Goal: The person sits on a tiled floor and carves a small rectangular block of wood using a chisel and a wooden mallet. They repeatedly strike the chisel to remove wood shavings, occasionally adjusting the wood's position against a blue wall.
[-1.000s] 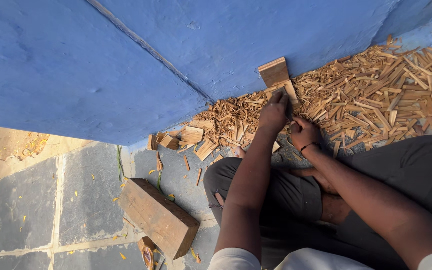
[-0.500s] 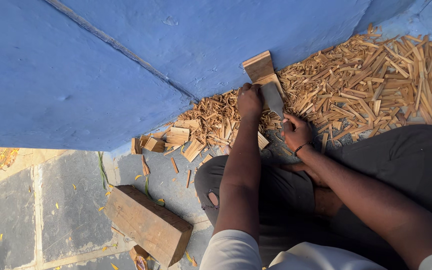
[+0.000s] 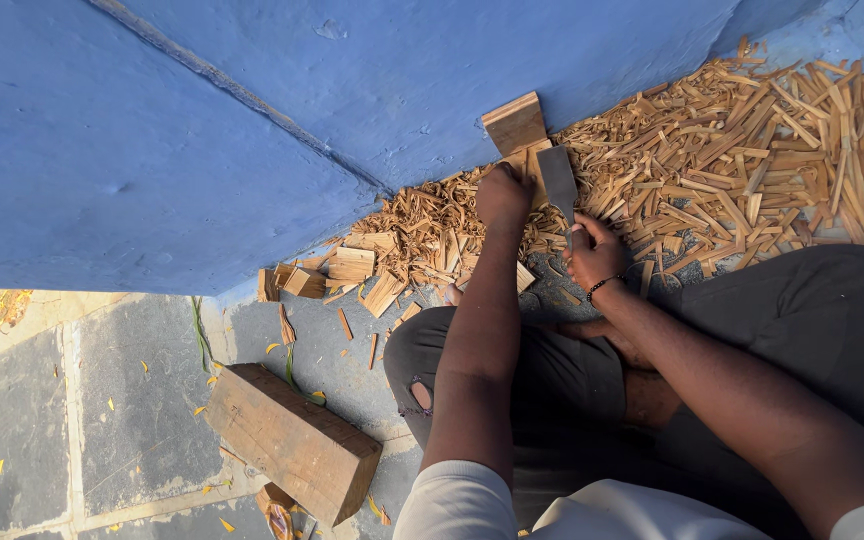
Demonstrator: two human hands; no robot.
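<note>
1. a small pale rectangular wooden block (image 3: 515, 122) stands on edge at the foot of the blue wall (image 3: 252, 130).
2. the left hand (image 3: 503, 192) is closed around its lower end, steadying it.
3. the right hand (image 3: 595, 255) is wrapped tight around the handle of a flat grey metal blade (image 3: 558, 178), whose edge sits against the block.
4. this looks like splitting in progress; pressing the blade through calls for fingers kept clear.
5. a heap of tan wood splinters (image 3: 742, 150) spreads rightward, and a thick brown timber block (image 3: 292, 442) lies on the stone floor.

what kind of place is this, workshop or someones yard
Most likely an informal outdoor woodworking spot on the ground, not a fitted workshop. A blue painted wall meets a stone-slab floor, split wood sticks lie heaped against it, and a thick timber block lies beside the seated person.
</note>
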